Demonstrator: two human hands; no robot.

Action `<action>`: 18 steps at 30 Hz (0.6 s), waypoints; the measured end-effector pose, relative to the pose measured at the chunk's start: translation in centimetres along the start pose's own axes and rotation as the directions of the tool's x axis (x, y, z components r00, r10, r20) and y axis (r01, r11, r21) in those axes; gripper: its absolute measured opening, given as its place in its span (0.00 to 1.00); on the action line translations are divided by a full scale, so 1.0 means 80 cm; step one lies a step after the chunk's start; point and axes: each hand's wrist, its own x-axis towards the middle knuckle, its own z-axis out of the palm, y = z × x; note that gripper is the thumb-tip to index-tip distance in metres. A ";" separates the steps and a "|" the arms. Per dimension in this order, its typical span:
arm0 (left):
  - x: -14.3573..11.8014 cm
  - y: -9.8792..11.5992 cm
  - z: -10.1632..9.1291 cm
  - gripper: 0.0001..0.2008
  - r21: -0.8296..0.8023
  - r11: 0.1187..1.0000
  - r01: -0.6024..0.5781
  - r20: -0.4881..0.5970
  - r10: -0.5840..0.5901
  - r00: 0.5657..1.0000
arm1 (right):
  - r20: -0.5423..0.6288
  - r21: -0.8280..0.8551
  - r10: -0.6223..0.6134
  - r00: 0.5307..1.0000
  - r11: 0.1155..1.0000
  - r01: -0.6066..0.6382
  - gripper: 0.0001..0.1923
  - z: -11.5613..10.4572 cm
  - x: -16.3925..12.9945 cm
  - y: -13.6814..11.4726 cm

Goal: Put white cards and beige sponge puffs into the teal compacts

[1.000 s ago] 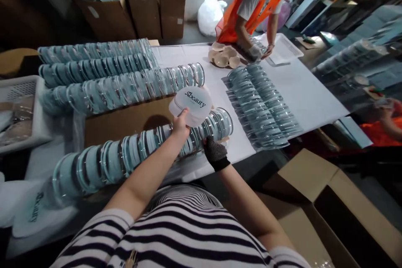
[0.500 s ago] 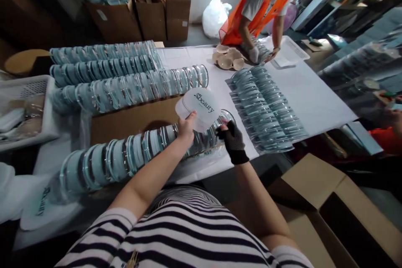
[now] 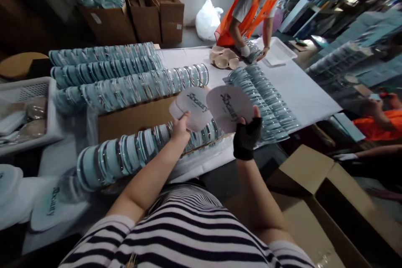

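Observation:
My bare left hand (image 3: 181,128) grips a few thin, round white sheets (image 3: 191,109) printed with dark "beauty" lettering, thumb on top. In my right hand (image 3: 248,136), which wears a black fingerless glove, one similar round printed sheet (image 3: 230,109) is pinched at its lower right edge. The two holdings are side by side, their edges close together. Under them runs a long row of clear round container pieces (image 3: 135,150), lying on edge in a cardboard tray (image 3: 132,123). More round printed sheets (image 3: 52,207) lie at the lower left.
More rows of clear round pieces (image 3: 144,86) lie behind the tray, and others (image 3: 266,106) to the right. A white basket (image 3: 56,113) stands left; an open carton (image 3: 307,169) is at lower right. Across the white table (image 3: 307,88), a person in an orange vest (image 3: 226,29) handles clear pieces.
My right hand has moved slightly right and now holds a separate printed sheet, apart from those in my left hand. The view has shifted a little.

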 end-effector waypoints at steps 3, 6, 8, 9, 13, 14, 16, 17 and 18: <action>0.018 0.017 -0.004 0.17 -0.035 0.999 0.023 -0.043 -0.024 0.999 | 0.149 -0.178 0.029 0.988 0.984 -0.002 0.27 -0.047 -0.056 0.027; 0.028 0.018 -0.009 0.19 -0.027 0.997 0.069 -0.031 -0.070 0.997 | 0.439 -0.237 0.001 0.899 0.965 0.115 0.23 -0.053 -0.121 0.031; 0.029 0.013 -0.011 0.21 -0.030 0.998 0.055 -0.007 -0.055 0.998 | 0.544 -0.241 -0.020 0.839 0.954 0.179 0.23 -0.027 -0.140 0.018; 0.028 0.012 -0.012 0.21 -0.033 0.999 0.040 0.004 -0.040 0.999 | 0.584 -0.254 -0.015 0.811 0.946 0.200 0.23 -0.009 -0.141 0.008; 0.023 0.010 -0.013 0.16 -0.021 1.000 0.008 0.003 -0.008 1.000 | 0.687 -0.362 0.095 0.720 0.904 0.226 0.21 0.046 -0.109 -0.021; 0.022 0.010 -0.013 0.15 -0.016 1.000 0.008 -0.001 -0.008 1.000 | 0.686 -0.380 0.108 0.720 0.896 0.228 0.21 0.049 -0.101 -0.023; 0.023 0.010 -0.014 0.15 -0.006 1.000 0.012 -0.010 -0.012 1.000 | 0.677 -0.398 0.104 0.729 0.885 0.243 0.21 0.046 -0.092 -0.021; 0.024 0.009 -0.015 0.15 -0.003 1.000 0.012 -0.010 -0.012 1.000 | 0.679 -0.394 0.092 0.728 0.882 0.257 0.22 0.044 -0.090 -0.018; 0.025 0.007 -0.016 0.16 -0.004 1.000 0.006 -0.008 -0.006 1.000 | 0.687 -0.386 0.081 0.722 0.882 0.269 0.21 0.043 -0.090 -0.015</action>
